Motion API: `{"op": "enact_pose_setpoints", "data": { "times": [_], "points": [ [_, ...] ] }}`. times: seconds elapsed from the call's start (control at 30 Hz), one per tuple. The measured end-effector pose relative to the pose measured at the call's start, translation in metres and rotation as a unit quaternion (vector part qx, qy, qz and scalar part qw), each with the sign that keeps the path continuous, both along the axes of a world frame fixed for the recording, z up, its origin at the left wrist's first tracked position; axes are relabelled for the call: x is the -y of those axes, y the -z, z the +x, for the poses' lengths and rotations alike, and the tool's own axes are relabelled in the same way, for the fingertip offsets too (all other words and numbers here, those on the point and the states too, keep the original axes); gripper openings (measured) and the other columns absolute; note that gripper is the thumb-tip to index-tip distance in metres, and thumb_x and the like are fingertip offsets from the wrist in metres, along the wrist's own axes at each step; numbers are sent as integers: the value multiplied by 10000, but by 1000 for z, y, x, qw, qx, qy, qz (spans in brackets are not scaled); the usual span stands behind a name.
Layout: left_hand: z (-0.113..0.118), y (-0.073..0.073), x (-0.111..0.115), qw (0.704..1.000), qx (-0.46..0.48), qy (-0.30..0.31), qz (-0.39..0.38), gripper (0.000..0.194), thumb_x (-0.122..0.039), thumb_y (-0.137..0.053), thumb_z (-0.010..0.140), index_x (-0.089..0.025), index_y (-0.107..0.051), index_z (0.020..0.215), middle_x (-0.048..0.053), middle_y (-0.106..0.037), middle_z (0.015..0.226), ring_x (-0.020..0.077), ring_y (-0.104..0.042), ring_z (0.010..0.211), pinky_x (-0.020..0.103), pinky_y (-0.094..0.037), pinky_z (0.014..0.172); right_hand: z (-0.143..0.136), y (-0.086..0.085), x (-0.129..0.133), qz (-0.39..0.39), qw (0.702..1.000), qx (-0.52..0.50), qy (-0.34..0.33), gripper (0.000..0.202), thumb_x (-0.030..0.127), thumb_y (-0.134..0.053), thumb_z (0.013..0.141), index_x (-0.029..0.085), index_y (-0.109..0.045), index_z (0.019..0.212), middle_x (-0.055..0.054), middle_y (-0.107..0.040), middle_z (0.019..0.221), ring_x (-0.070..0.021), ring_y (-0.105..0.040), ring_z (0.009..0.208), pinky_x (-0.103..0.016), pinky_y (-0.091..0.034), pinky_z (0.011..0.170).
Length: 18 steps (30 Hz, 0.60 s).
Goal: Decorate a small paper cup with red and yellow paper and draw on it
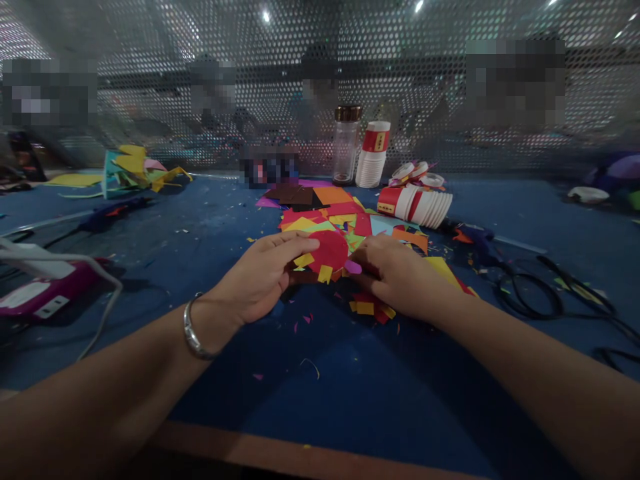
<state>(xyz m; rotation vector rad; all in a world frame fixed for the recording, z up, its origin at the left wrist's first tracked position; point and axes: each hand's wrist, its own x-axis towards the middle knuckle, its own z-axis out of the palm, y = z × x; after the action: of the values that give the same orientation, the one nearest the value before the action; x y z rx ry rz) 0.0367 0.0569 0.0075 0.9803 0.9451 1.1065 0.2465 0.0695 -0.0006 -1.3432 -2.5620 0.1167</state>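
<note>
On the blue surface (320, 373), our left hand (260, 277) pinches the red paper disc (329, 250) by its edge; small yellow bits already sit on it. Our right hand (397, 277), fingers curled, presses a purple scrap (353, 267) beside it, loose scraps (370, 308) remaining.

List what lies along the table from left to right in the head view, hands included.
Pink device → left hand → red paper circle → right hand → black scissors.
</note>
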Motion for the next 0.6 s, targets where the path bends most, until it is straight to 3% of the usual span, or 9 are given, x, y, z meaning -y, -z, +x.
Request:
{"op": "enact_pose_setpoints", "data": {
  "times": [0.37, 0.5, 0.6],
  "points": [
    [1, -1, 1, 1000, 13, -10, -5, 64, -207, -813, 725, -156, -780, 746, 63, -797, 816, 174, -720, 721, 239, -608, 604, -9, -2, -5, -28, 1000, -2, 6, 120, 186, -628, 905, 195, -624, 785, -92, -650, 865, -239, -602, 879, -342, -452, 765],
    [0, -2, 1, 1000, 8, -16, -11, 119, -220, -848, 683, -152, -776, 749, 71, -802, 836, 184, -733, 741, 245, -617, 614, -1, -4, -6, -36, 999, -31, 16, 47, 173, -625, 890, 187, -665, 911, -101, -709, 975, -236, -636, 933, -337, -467, 808],
    [0, -4, 0, 999, 6, -23, -23, 149, -222, -873, 641, -153, -757, 703, 70, -798, 805, 181, -736, 721, 231, -606, 598, 13, -14, -1, -47, 998, -44, 19, 64, 188, -600, 886, 191, -656, 853, -70, -722, 894, -209, -650, 832, -310, -455, 738]
  ]
}}
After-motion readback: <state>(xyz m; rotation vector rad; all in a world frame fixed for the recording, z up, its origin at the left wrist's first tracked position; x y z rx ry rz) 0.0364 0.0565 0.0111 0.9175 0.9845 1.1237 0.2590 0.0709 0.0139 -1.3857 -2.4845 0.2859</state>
